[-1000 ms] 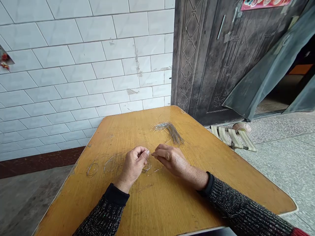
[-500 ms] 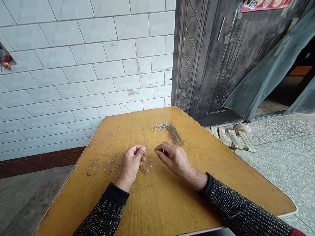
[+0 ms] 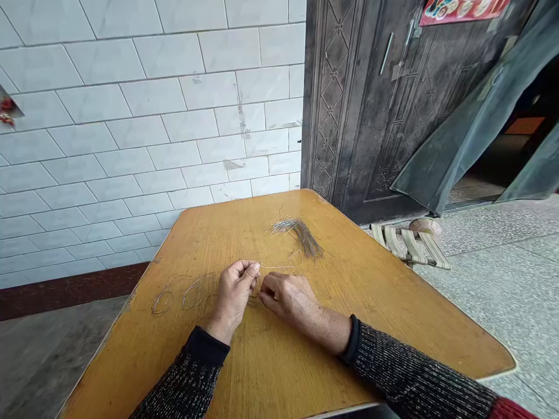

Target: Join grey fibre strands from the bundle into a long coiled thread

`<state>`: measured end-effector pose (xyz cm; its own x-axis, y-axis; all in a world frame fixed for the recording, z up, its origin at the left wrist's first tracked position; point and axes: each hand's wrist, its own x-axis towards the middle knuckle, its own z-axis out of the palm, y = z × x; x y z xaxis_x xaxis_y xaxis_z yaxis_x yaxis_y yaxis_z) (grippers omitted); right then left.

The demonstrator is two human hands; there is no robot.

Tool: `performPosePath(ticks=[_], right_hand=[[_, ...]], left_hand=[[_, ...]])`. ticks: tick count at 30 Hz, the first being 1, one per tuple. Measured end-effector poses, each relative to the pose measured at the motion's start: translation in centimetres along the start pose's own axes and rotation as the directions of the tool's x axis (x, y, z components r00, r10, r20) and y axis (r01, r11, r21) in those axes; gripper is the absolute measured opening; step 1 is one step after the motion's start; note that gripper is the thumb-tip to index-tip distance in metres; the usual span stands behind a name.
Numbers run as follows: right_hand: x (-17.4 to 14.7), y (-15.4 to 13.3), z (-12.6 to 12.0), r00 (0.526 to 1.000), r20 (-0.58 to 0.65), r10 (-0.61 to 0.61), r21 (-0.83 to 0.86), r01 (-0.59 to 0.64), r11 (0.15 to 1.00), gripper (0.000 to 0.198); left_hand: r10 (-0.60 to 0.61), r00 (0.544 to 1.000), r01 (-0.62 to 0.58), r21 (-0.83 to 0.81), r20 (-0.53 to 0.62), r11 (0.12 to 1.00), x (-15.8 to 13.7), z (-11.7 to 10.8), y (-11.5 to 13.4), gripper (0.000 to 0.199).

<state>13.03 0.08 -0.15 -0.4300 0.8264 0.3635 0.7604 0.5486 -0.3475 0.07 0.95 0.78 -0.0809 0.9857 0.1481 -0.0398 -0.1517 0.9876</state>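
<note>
Black knit sleeves (image 3: 419, 372) flecked with white end in plain black cuffs (image 3: 207, 344).

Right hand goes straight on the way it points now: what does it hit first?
The right hand would probably meet the left hand first; the thin wire between them might touch sooner, as depth is unclear.

Table (image 3: 279, 372) yellow-brown, wood-grained. Wire bundle (image 3: 308, 237) beyond right hand (image 3: 289, 297): silvery one end, dark grey other. Sleeve (image 3: 186, 378) behind left hand (image 3: 234, 290): black, flecked white; cuff (image 3: 206, 346) plain black.
</note>
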Motion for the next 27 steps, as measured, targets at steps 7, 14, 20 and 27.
performPosePath(ticks=[7, 14, 20, 27], right_hand=[[0.0, 0.0, 0.1, 0.999, -0.004, -0.042, 0.014, 0.042, 0.999, 0.016], [0.1, 0.8, -1.3, 0.993, -0.081, -0.090, 0.154, 0.102, 0.983, 0.018], [0.5, 4.1, -3.7, 0.967, -0.243, 0.077, 0.227, -0.020, 0.974, 0.023], [0.8, 6.4, -2.8, 0.990, 0.120, 0.068, 0.539, -0.122, 0.833, 0.018]], left_hand=[[-0.064, 0.997, 0.067, -0.056, 0.050, 0.996, 0.2, -0.3, 0.1, 0.024], [-0.065, 0.997, 0.067, -0.046, 0.051, 0.997, 1.0, -1.2, -0.5, 0.024], [-0.047, 0.997, 0.048, -0.021, 0.066, 0.999, 1.3, -1.7, -0.5, 0.023], [-0.039, 0.994, 0.038, 0.014, 0.103, 0.999, 1.2, -1.7, -0.4, 0.023]])
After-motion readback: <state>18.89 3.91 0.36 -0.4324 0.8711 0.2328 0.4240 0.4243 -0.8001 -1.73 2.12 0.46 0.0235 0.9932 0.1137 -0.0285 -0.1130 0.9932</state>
